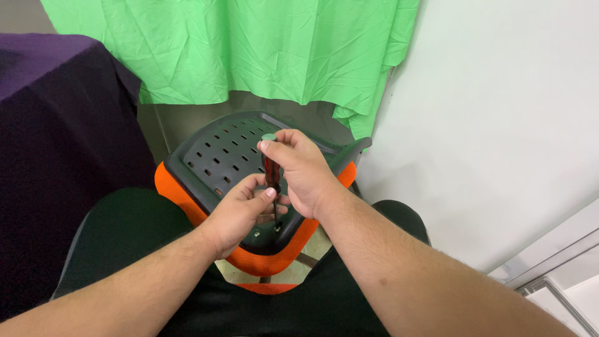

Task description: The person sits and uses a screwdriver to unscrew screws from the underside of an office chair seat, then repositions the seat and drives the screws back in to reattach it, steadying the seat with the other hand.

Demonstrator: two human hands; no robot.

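Green cloth (pixel 249 43) behind — right hand (pixel 302 171) grips screwdriver (pixel 271 171) upright, left hand (pixel 240 212) steadying.

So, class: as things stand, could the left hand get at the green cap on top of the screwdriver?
Probably yes. The left hand rests just below the green cap, but the right hand wraps the screwdriver there, partly crowding it.

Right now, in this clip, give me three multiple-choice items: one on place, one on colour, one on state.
1. Where does the screwdriver tip point?
A. down at the seat underside
B. at the wall
C. at the green cloth

2. What colour is the seat's padded edge?
A. blue
B. orange
C. white

3. How is the screwdriver held?
A. lying loose
B. by one hand
C. by both hands

Answers: 1 A, shaft stands upright over the dark plastic; 2 B, orange mesh rims it; 3 C, right hand grips the handle, left hand steadies the shaft.
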